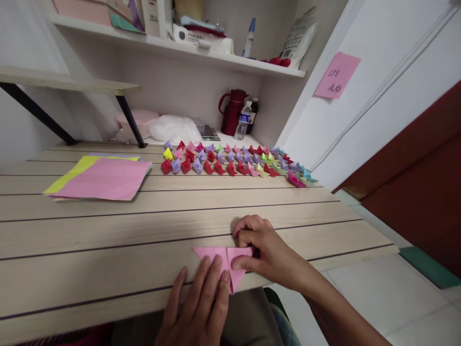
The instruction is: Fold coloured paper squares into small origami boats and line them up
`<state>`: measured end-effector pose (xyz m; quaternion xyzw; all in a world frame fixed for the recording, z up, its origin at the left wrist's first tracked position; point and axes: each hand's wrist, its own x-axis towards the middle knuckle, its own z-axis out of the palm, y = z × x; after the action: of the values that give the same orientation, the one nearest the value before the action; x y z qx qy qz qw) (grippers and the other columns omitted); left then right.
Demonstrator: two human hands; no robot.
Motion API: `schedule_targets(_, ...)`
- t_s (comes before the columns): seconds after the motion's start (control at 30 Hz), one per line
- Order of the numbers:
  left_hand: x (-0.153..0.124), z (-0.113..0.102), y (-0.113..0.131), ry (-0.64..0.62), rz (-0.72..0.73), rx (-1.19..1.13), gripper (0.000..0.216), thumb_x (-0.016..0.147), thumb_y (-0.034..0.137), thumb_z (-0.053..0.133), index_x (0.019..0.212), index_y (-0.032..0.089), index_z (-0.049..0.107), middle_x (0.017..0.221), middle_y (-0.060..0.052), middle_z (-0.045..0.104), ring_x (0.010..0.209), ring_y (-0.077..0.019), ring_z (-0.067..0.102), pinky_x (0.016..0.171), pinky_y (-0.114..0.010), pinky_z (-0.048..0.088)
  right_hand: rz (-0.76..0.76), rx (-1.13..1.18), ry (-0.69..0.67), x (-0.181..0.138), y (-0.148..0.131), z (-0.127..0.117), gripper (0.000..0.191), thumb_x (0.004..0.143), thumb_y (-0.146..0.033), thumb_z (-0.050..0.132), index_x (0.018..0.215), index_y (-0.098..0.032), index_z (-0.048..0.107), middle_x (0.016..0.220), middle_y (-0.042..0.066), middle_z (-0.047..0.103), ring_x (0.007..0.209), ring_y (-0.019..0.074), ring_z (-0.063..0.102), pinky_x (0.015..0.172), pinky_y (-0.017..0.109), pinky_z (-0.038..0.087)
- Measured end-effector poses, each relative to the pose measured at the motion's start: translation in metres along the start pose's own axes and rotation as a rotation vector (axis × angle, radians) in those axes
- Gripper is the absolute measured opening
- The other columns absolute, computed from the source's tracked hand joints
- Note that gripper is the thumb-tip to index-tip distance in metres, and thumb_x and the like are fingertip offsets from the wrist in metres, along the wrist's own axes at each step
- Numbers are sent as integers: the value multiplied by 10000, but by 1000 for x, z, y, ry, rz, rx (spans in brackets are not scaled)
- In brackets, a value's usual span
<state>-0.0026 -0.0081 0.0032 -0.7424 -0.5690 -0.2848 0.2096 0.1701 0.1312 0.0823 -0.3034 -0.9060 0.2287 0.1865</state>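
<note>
A pink folded paper (216, 254), shaped as a downward-pointing triangle, lies near the front edge of the wooden table (108, 250). My left hand (198, 307) rests flat with its fingers stretched out, and the fingertips press on the paper's lower left part. My right hand (262, 250) has curled fingers and pinches the paper's right corner between thumb and fingers.
Several small folded paper boats (230, 161) in red, purple, pink and green stand in rows at the table's back. A stack of pink and yellow sheets (103, 178) lies at the left. Behind stand a red jug (232, 110), a water bottle (244, 120) and cluttered shelves. A pink note (336, 75) sticks on the right wall.
</note>
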Motion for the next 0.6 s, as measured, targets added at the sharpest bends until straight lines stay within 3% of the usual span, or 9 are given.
schedule_targets(0.3, 3, -7, 0, -21, 7, -6, 467, 971, 285, 416, 1435, 234, 435, 1419, -6, 567, 1373, -145, 417, 1224, -413, 127, -25, 15, -6, 0, 4, 0, 397, 825, -519, 705, 714, -194, 506, 1035, 49, 614, 1003, 228, 543, 871, 399, 373)
schedule_targets(0.43, 3, -12, -1, -86, 22, 29, 478, 1002, 325, 290, 1474, 342, 360, 1447, 6, 540, 1395, -146, 385, 1212, -423, 111, -25, 14, -15, 0, 4, 0, 392, 843, -523, 683, 720, -194, 510, 1041, 45, 605, 1005, 224, 533, 875, 400, 360)
schedule_targets(0.6, 1, -12, -2, -151, 48, 53, 504, 974, 440, 335, 1471, 359, 365, 1469, -27, 516, 1432, -170, 318, 1206, -454, 79, -19, 17, -19, 0, 3, 0, 387, 837, -521, 691, 718, -196, 517, 1052, 39, 598, 1008, 223, 532, 874, 395, 355)
